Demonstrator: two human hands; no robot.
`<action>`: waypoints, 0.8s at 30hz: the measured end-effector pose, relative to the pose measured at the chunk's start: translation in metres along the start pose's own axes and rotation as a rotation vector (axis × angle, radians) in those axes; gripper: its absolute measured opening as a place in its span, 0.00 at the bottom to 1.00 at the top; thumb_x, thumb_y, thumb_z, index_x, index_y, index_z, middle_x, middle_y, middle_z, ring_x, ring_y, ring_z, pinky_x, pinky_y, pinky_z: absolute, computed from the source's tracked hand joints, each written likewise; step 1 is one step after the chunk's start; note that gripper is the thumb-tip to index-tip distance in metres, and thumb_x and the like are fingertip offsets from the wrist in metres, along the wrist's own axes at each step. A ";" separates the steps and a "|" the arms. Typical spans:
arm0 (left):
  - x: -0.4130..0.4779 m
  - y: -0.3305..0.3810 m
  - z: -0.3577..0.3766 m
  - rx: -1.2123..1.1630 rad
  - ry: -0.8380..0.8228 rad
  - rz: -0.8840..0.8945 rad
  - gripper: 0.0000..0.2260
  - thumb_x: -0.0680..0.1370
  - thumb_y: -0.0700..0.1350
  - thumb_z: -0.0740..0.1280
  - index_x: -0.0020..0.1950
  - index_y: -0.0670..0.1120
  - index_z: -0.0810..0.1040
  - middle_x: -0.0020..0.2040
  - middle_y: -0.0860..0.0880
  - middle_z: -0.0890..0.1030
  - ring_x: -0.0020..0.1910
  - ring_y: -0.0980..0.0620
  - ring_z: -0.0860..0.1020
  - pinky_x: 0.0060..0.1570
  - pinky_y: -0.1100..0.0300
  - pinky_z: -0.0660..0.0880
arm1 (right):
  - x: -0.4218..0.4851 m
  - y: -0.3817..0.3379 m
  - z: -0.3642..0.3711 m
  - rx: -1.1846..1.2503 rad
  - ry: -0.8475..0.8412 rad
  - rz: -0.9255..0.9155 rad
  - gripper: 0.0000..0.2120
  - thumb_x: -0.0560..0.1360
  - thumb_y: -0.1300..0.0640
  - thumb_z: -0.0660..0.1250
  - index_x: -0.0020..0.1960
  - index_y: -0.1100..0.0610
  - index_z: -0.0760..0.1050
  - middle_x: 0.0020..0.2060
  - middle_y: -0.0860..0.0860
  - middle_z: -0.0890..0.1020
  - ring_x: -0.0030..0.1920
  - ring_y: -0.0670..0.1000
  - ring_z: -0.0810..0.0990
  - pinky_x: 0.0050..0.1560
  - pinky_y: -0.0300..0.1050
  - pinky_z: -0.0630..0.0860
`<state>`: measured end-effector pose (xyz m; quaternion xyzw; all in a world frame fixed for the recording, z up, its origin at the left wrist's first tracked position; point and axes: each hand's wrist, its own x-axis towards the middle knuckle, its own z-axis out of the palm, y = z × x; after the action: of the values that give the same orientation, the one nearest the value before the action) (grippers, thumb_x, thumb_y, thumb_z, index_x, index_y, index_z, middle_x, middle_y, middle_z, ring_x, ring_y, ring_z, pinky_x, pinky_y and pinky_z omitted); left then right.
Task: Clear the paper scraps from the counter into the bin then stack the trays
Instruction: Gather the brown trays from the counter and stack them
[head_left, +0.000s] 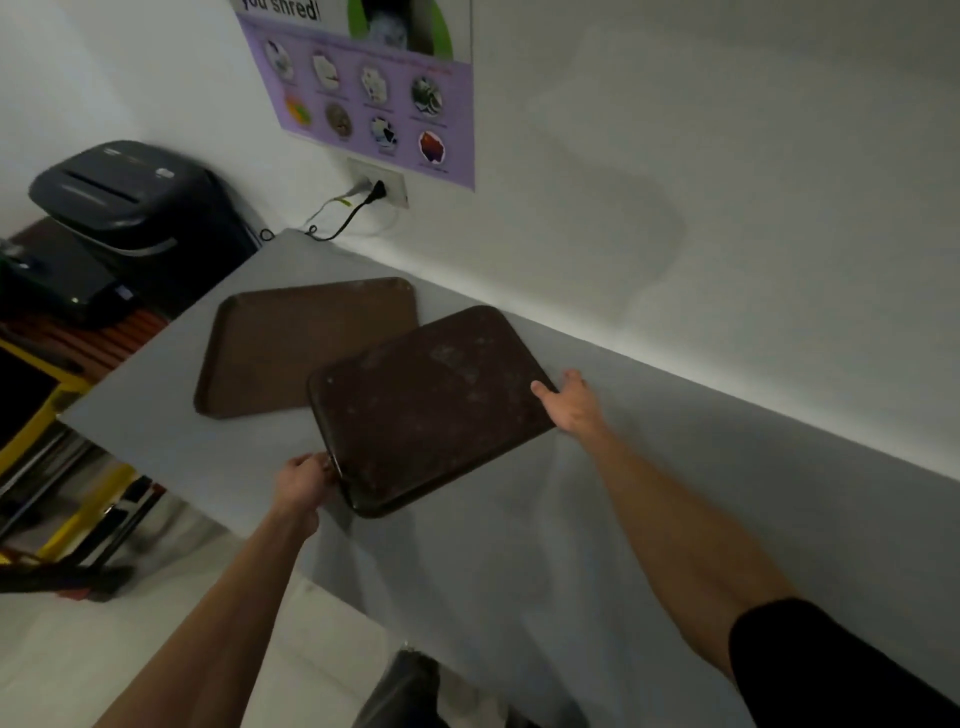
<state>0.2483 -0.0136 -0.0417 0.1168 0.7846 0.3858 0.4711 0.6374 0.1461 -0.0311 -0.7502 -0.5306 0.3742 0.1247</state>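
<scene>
Our bare arms stretch over the grey tabletop (519, 545), left hand (304, 480) and right hand (571, 402) gripping opposite edges of a dark brown rectangular plastic tray (431, 405) that overlaps a lighter brown rectangular tray (291, 343).

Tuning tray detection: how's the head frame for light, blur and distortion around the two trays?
Head view: dim, even light, no glare; the near tray shows only pale scuffs, the far tray reads lighter and matte. Head view: soft all over, the left hand slightly smeared, the poster small print unreadable. Head view: wide-angle tilt slants the counter.
</scene>
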 end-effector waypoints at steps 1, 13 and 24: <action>-0.002 0.010 0.004 -0.024 -0.035 -0.022 0.08 0.78 0.39 0.64 0.44 0.45 0.82 0.41 0.43 0.80 0.39 0.47 0.76 0.40 0.53 0.72 | 0.006 -0.007 0.006 0.031 0.007 0.026 0.43 0.77 0.30 0.65 0.81 0.57 0.62 0.78 0.59 0.71 0.76 0.64 0.71 0.76 0.59 0.68; 0.089 0.009 0.007 -0.332 -0.119 -0.180 0.26 0.77 0.63 0.58 0.62 0.45 0.80 0.56 0.41 0.84 0.51 0.40 0.83 0.45 0.42 0.82 | -0.030 -0.024 0.045 0.455 0.060 0.355 0.39 0.83 0.29 0.48 0.84 0.53 0.62 0.84 0.59 0.58 0.83 0.63 0.54 0.81 0.63 0.56; -0.049 0.124 0.011 -0.376 -0.524 0.021 0.25 0.81 0.66 0.55 0.56 0.52 0.85 0.54 0.48 0.86 0.54 0.46 0.82 0.54 0.49 0.75 | -0.110 -0.044 -0.036 1.404 0.155 0.127 0.41 0.70 0.20 0.64 0.67 0.50 0.83 0.62 0.53 0.86 0.61 0.58 0.85 0.64 0.62 0.80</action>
<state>0.2608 0.0487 0.0754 0.1309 0.5503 0.4857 0.6664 0.6145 0.0736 0.0667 -0.5466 -0.1087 0.5798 0.5943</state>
